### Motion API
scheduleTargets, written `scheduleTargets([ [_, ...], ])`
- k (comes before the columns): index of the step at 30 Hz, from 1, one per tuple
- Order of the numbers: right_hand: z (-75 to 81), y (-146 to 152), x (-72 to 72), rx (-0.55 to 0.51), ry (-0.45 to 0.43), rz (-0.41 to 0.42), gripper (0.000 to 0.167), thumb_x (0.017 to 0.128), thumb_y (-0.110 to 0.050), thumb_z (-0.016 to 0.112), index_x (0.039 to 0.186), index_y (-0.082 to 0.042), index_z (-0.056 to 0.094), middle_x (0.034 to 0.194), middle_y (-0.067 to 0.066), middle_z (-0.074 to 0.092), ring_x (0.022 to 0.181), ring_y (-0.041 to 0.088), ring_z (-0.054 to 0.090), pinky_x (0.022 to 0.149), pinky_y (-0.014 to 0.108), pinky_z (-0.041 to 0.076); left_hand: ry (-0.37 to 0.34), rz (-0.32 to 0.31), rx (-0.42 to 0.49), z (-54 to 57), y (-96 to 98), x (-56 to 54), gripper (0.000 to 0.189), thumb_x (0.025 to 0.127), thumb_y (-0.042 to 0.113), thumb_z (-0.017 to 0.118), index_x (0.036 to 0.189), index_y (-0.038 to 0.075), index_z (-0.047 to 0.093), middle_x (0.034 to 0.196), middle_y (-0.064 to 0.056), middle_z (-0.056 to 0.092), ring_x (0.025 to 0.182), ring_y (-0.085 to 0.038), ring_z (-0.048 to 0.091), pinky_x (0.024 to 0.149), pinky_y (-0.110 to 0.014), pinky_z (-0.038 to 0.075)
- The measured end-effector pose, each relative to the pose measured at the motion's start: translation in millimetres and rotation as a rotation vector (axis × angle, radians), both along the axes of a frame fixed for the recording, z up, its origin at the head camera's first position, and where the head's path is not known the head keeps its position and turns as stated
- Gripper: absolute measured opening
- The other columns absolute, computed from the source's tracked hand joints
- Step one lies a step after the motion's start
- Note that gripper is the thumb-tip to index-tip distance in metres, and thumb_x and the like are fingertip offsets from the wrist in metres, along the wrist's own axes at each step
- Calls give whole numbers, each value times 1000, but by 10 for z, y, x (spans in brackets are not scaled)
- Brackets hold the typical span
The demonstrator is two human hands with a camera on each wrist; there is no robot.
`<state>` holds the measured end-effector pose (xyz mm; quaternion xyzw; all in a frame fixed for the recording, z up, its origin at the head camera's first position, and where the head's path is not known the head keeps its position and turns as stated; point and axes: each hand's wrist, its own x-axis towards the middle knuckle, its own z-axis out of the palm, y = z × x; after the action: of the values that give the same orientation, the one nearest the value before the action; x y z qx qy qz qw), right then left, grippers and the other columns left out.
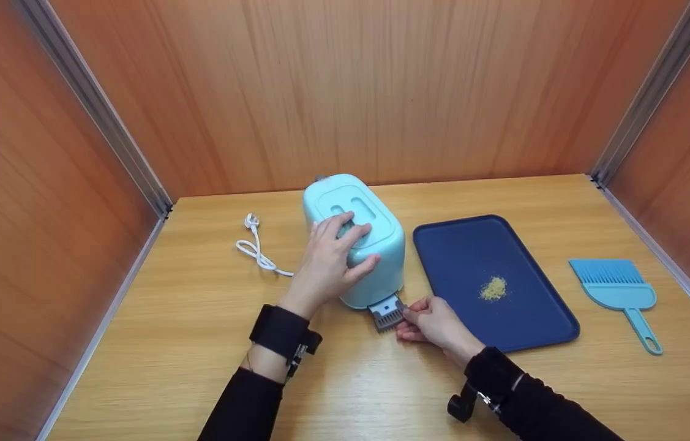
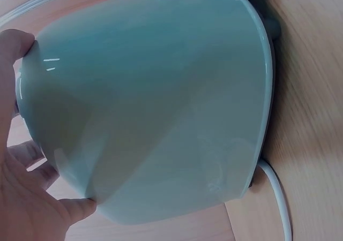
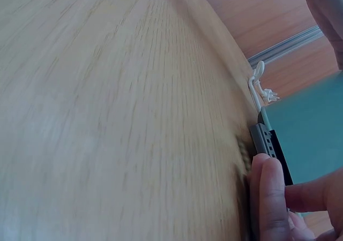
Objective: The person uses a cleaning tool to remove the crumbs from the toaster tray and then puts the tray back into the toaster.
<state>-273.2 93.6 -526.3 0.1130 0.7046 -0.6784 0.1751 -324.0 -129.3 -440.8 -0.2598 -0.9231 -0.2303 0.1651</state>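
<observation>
A light-blue toaster (image 1: pixel 381 275) stands upright on the table, its slotted top visible in the head view. My left hand (image 1: pixel 332 257) rests spread over the toaster's top, and in the left wrist view its fingertips (image 2: pixel 80 209) touch the rounded shell. From the toaster's near end, low down, a grey crumb tray (image 1: pixel 387 313) sticks out. My right hand (image 1: pixel 436 324) pinches the tray's outer edge between thumb and fingers. In the right wrist view the fingers (image 3: pixel 273 198) partly cover the crumb tray (image 3: pixel 262 139), close above the table.
Right of the toaster lies a dark-blue serving tray (image 1: pixel 461 257) bearing a small heap of yellowish crumbs (image 1: pixel 494 289). A blue hand brush (image 1: pixel 620 295) lies farther right. The toaster's white cord and plug (image 1: pixel 251 222) lie on the left. Wooden panels (image 1: pixel 381 92) enclose the table.
</observation>
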Motion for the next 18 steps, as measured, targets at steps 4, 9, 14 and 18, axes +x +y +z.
scheduleTargets([
  [4, 2, -28, -24, -5, 5, -15, 7, 108, 3, 53, 113, 5, 48, 84, 15, 72, 67, 13, 73, 68, 25, 64, 0, 1, -2, 6, -4, 3, 55, 102, 53, 68, 147, 22, 64, 161, -17, 51, 151, -38, 45, 129, -67, 28],
  [9, 17, -51, -62, -9, 11, -33, 8, 108, 4, 54, 114, 6, 49, 85, 16, 72, 67, 13, 73, 69, 26, 65, -22, 12, -3, 12, -11, 7, 55, 103, 53, 67, 148, 23, 63, 163, -16, 49, 154, -38, 43, 130, -68, 25],
  [14, 21, -55, -111, -9, 22, -68, 9, 108, 5, 53, 115, 9, 51, 86, 16, 71, 68, 14, 73, 71, 26, 65, -42, 17, -8, 12, -1, 2, 56, 103, 54, 67, 150, 24, 62, 164, -15, 47, 155, -38, 41, 130, -69, 23],
  [18, 9, -60, -129, -14, 23, -82, 8, 107, 5, 54, 114, 8, 53, 85, 15, 71, 68, 14, 73, 70, 25, 65, -40, 22, -11, 2, 2, 0, 57, 103, 54, 67, 150, 24, 62, 165, -15, 47, 155, -38, 41, 130, -69, 23],
])
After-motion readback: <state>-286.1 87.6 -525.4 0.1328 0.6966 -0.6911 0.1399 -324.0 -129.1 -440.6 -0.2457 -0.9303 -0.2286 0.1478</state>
